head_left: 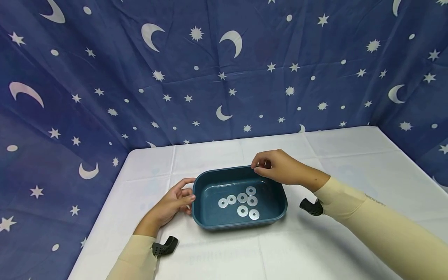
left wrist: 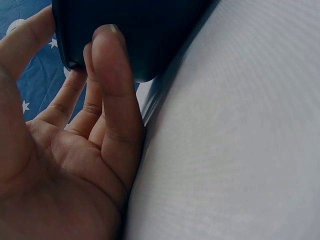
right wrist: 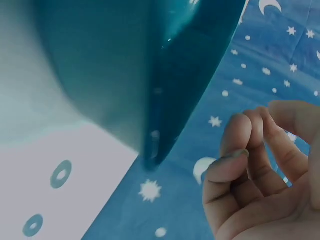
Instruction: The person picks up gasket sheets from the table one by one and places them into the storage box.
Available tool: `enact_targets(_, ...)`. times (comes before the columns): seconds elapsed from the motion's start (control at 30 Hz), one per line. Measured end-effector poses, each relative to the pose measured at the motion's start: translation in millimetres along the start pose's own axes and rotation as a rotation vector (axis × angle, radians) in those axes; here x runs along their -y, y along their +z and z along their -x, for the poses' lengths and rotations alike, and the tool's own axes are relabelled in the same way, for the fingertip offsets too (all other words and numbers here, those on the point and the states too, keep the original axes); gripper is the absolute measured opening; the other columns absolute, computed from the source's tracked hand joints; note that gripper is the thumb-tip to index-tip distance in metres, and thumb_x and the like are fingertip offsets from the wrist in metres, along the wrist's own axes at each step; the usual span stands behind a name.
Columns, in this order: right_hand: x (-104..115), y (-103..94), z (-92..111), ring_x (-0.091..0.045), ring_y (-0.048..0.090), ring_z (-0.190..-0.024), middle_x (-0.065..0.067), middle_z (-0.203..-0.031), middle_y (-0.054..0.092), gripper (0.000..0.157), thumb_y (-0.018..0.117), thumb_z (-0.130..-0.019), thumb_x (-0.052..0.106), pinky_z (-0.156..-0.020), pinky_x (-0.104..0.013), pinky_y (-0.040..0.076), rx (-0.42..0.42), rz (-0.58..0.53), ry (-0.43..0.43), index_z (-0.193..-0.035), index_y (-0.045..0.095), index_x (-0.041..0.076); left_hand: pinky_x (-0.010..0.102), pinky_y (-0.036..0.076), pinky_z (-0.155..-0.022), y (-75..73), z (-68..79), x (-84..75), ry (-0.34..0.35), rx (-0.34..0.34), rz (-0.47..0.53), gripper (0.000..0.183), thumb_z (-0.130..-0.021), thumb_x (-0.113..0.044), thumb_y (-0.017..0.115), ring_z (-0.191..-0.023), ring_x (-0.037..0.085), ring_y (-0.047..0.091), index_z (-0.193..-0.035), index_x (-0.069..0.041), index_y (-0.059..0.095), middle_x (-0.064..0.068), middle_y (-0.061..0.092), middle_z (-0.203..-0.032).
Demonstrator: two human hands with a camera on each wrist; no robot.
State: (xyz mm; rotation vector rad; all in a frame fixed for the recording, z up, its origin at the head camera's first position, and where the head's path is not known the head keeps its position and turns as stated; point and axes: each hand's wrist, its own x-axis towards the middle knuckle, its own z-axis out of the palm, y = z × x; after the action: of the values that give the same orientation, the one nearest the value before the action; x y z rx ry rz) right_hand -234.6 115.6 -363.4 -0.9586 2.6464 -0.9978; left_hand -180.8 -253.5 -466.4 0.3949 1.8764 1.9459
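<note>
A dark teal plastic basin [head_left: 210, 220] sits on the white cloth, with several flat silver washers [head_left: 239, 211] spread over its floor. My left hand [head_left: 172, 203] touches the outside of its left end; the left wrist view shows the fingers [left wrist: 116, 65] extended against the wall and the thumb at the edge. Over the far right rim hovers my right hand [head_left: 281, 167], thumb and index fingertips close together. The right wrist view shows its other fingers [right wrist: 237, 132] bent toward the palm. I cannot tell whether anything is between the right thumb and index finger.
White cloth [head_left: 227, 256] covers the table around the basin. Behind and at both sides hangs a blue curtain [head_left: 210, 105] with moons and stars. In the right wrist view, two ring-like shapes, one a grey ring [right wrist: 55, 181], show on a pale surface below the basin.
</note>
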Motion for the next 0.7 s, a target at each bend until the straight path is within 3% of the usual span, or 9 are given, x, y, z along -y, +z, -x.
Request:
enact_targets(0.3,-25,-7.9,14,-0.017,0.057,-0.074,0.001,-0.082,0.063,0.011,0.07,-0.091,0.01,-0.063,-0.026,0.05,-0.088,0.033,0.04,-0.102,0.072,0.009,0.024,0.057,-0.059,0.0,0.3,0.2,-0.017,-0.02,-0.018,0.061,-0.098,-0.009,0.062,-0.064,0.008,0.061,-0.15,-0.007,0.031,-0.006,0.062,-0.089)
enact_targets(0.7,-60,-13.9,23,-0.016,0.053,-0.065,-0.002,-0.079,0.062,0.01,0.068,-0.091,0.006,-0.059,-0.024,0.046,-0.136,0.015,0.08,-0.1,0.071,0.009,0.024,0.058,-0.059,-0.4,-0.2,0.8,-0.014,-0.012,-0.013,0.059,-0.098,-0.009,0.062,-0.064,0.008,0.062,-0.149,-0.008,0.032,-0.005,0.062,-0.09)
